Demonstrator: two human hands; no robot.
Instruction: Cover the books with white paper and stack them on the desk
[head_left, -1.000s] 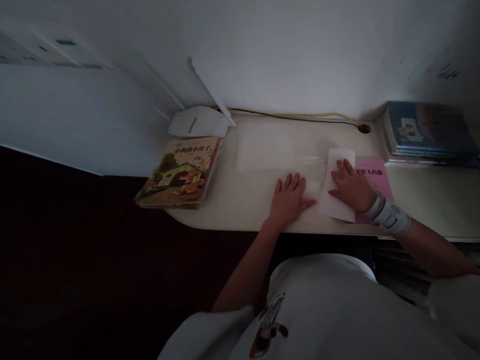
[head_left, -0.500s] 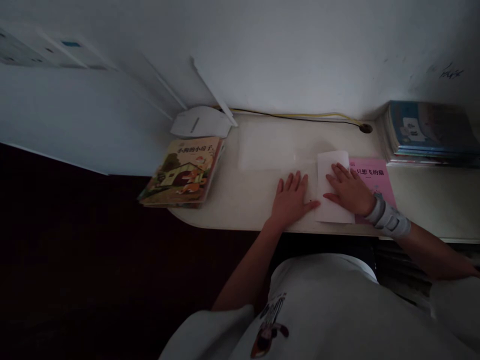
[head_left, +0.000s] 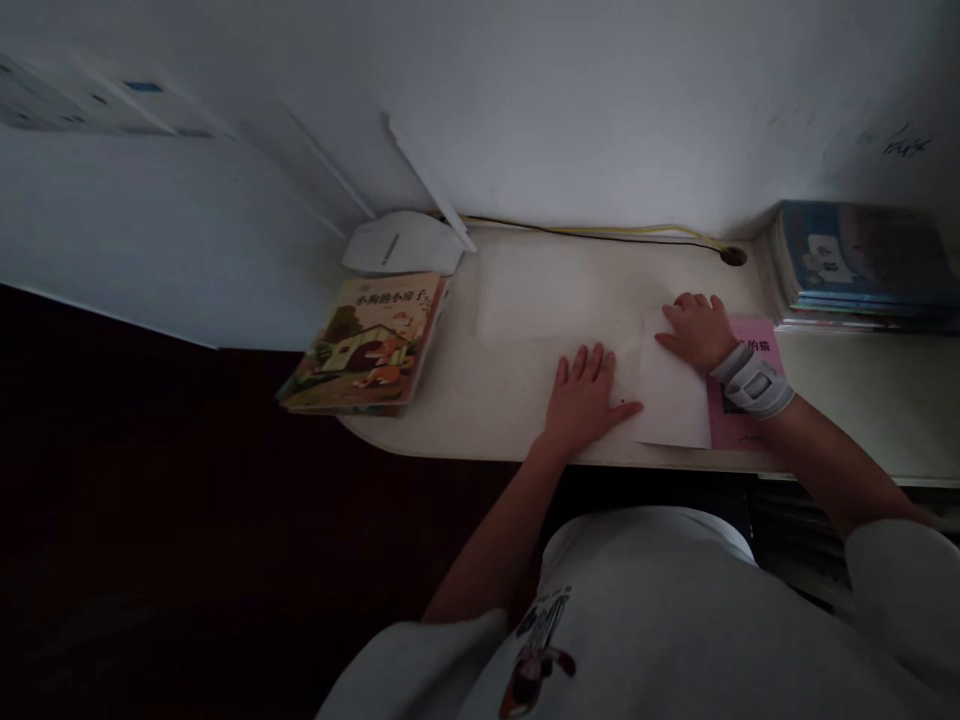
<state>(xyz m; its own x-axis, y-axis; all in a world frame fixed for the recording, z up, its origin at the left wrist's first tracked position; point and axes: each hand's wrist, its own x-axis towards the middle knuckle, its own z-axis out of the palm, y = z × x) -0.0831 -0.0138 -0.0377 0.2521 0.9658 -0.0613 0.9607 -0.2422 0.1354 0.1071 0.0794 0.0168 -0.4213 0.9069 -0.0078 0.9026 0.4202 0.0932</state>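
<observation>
My left hand (head_left: 583,398) lies flat on the pale desk (head_left: 480,420), fingers spread, its thumb reaching the left edge of a white paper sheet (head_left: 671,400). My right hand (head_left: 697,333) rests on the sheet's far end, with its fingers spread and a grey wrist brace (head_left: 752,382) around the wrist. The sheet lies partly against a pink book (head_left: 747,425), whose cover is largely hidden by my right wrist. Neither hand grips anything.
A picture book with a cottage cover (head_left: 364,345) lies at the desk's left edge, beside a white plastic object (head_left: 403,244). A stack of books (head_left: 855,265) stands back right. A yellow-and-black cable (head_left: 600,232) runs along the wall.
My right hand has slid away from me along the sheet, uncovering its nearer half and more of the pink book. My left hand has barely moved.
</observation>
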